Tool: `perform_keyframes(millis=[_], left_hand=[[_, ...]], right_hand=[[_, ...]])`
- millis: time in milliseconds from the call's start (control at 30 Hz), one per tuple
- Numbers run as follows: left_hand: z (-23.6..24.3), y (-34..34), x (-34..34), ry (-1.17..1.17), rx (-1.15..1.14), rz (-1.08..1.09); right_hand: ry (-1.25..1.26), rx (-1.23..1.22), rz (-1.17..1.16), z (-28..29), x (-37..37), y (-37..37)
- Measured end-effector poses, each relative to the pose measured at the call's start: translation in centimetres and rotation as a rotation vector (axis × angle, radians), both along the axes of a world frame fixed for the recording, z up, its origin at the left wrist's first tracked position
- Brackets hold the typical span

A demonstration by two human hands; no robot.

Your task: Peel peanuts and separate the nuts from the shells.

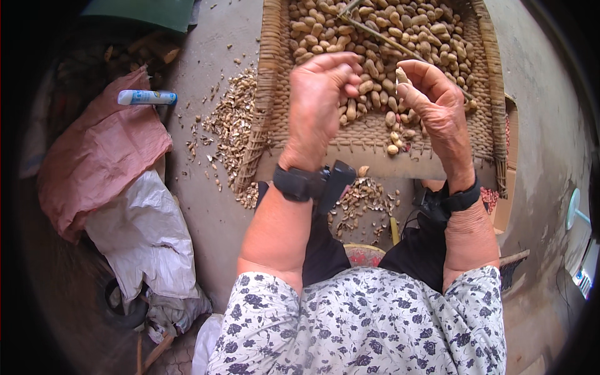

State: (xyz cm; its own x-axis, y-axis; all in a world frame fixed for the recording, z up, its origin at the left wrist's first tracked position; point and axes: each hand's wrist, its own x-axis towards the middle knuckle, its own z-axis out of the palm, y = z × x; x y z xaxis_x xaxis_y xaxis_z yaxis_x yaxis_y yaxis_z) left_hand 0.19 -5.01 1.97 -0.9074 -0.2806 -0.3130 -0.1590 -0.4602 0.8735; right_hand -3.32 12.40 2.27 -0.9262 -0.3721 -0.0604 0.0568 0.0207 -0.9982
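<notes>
Unshelled peanuts (377, 56) lie heaped in a woven wicker tray (269, 75) in front of me. Between the thumb and fingertips of my right hand (437, 103) is one pale peanut (402, 76), held over the tray's right half. My left hand (320, 94) hovers over the left half, fingers curled inward and slightly blurred; whatever may be in them is hidden. A thin stick (387, 41) lies across the heap. A few loose peanuts (393, 149) sit by the tray's near edge. Both wrists wear black straps.
Broken shells (234, 119) are strewn left of the tray, with another pile (365, 203) between my knees. Red kernels (489, 199) lie in a cardboard box (505, 209) at the right. Pink and white sacks (147, 225) and a blue-white tube (147, 97) are at the left.
</notes>
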Motion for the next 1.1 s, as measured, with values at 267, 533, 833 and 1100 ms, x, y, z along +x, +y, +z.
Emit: perform_keyframes(millis=[267, 533, 833, 1100], left_hand=[[0.1, -3.2, 1.0, -0.010, 0.212, 0.177], [-0.3, -3.4, 1.6, 0.050, 0.262, 0.166], [-0.2, -0.7, 1.8, -0.047, 0.211, 0.051], [-0.8, 1.3, 2.1, -0.047, 0.144, -0.106]], right_hand=[[0.049, 0.234, 0.931, -1.0, 5.9, 2.1], [0.568, 0.616, 0.741, -4.0, 10.6, 1.3], [0.604, 0.605, 0.239, -6.2, 6.2, 4.2], [0.428, 0.405, 0.055, -4.5, 5.4, 3.3]])
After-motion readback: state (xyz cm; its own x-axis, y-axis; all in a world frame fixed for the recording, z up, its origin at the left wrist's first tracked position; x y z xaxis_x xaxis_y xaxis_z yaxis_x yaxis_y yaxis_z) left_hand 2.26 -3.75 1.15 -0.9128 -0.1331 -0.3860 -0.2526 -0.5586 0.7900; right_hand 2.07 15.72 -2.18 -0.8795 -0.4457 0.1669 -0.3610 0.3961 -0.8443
